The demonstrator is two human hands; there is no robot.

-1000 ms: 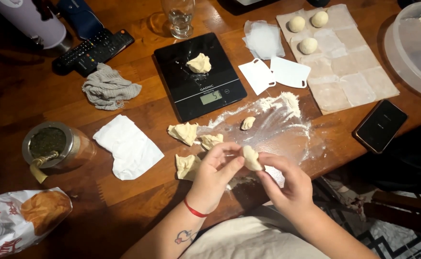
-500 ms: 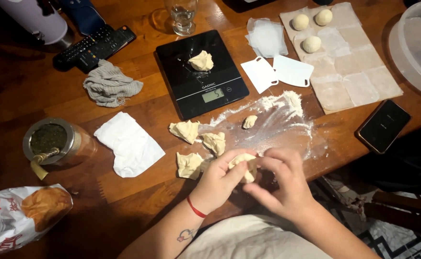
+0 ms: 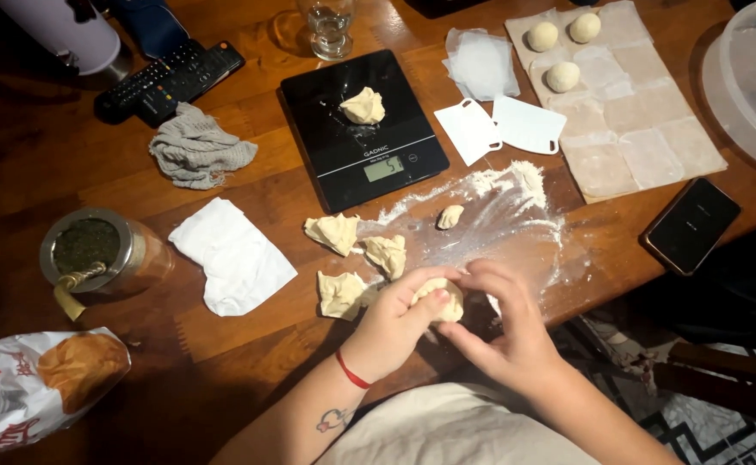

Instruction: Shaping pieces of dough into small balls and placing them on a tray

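Dough ball (image 3: pixel 443 299) cupped between left hand (image 3: pixel 393 327), right hand (image 3: pixel 510 331)

dough piece (image 3: pixel 443 299) | pale, rounded lump | cupped between both hands | above floured table edge

Black kitchen scale (image 3: pixel 362 148) bearing a dough lump (image 3: pixel 362 106), two white plastic scrapers (image 3: pixel 503 127), grey cloth (image 3: pixel 199 151), white napkin (image 3: pixel 232 254), remote control (image 3: pixel 170 79), smartphone (image 3: pixel 691 224), glass (image 3: pixel 330 24), three dough balls (image 3: pixel 562 77) on parchment (image 3: pixel 645 146)
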